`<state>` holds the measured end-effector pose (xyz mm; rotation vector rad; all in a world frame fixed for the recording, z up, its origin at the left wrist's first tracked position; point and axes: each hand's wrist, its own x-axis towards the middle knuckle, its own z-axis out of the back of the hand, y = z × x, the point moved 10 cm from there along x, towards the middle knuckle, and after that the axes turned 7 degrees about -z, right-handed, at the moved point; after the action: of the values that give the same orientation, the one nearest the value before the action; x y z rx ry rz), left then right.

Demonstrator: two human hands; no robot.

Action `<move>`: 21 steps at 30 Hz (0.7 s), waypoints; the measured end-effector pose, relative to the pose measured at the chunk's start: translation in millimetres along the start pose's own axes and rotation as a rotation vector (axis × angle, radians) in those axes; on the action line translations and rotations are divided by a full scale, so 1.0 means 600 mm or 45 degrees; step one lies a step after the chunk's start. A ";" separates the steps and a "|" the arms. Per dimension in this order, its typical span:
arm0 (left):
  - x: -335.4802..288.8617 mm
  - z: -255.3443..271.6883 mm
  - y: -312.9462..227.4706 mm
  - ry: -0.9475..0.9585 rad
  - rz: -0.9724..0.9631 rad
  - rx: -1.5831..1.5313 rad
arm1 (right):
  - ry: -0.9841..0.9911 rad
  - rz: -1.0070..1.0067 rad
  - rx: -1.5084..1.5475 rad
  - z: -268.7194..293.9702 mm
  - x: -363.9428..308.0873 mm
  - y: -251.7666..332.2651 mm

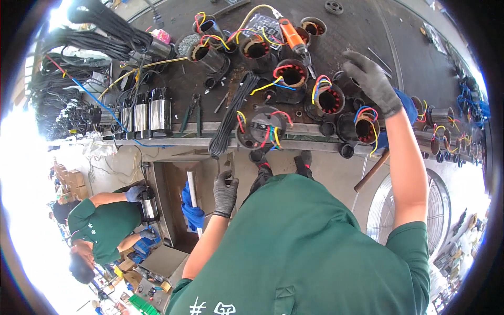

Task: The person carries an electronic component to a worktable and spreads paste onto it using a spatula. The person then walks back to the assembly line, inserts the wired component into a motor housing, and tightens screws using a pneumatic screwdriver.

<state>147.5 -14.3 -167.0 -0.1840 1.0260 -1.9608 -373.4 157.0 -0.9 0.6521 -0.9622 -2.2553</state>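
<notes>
My right hand (370, 84), in a grey glove, is held over the right part of the dark workbench (178, 21). Its fingers are stretched and hold nothing. Nearest to it are motor housings with copper windings and coloured leads, such as one motor housing (329, 100) and another stator housing (366, 129). My left hand (226, 194), also gloved, hangs in front of the bench edge, fingers loosely bent and apart, nothing in them. Just beyond it stands a motor end (266, 127) with coloured wires, beside a bundled black cable (233, 113).
An orange power screwdriver (293, 37) leans among the housings. Long-handled pliers (192, 113) lie left; a wooden handle (371, 170) juts past the edge. A large fan (440, 205) stands right. At left, a co-worker (105, 226) handles a metal cylinder (150, 205).
</notes>
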 end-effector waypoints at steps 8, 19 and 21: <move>-0.065 -0.078 0.042 0.003 0.170 -0.064 | -0.497 -0.015 0.564 0.143 -0.252 -0.205; -0.087 -0.166 0.048 0.242 0.247 0.175 | -0.520 -0.270 0.351 0.121 -0.402 -0.347; -0.089 -0.168 0.046 0.252 0.220 0.183 | -0.493 -0.255 0.330 0.115 -0.400 -0.344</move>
<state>148.1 78.5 -238.8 0.1765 0.9869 -1.9119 -316.0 469.1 -66.9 0.4396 -1.4514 -2.5125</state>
